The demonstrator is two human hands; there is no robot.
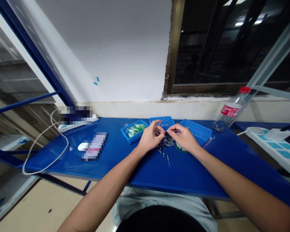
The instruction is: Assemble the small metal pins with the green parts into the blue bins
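My left hand (150, 136) and my right hand (182, 136) meet above a pile of blind rivets (168, 141) on the blue table. Both are closed in a pinch, fingertips almost touching, on what looks like one small blind rivet; most of it is hidden by the fingers. Some rivets lie loose in front of the pile, one nearest the table's front edge (169, 160). Behind my hands stands a blue tray (161, 120) with a few rivets in it. Under my right hand a bit of green packaging (180, 148) shows.
To the left is a blue tray (130, 140) with green-and-clear plastic packets; to the right, another blue tray (200, 131). A bottle (232, 109) with a red cap leans by the wall. A blurred phone-like object (96, 146), a white cable (26, 161) and power strips (275, 145) lie around.
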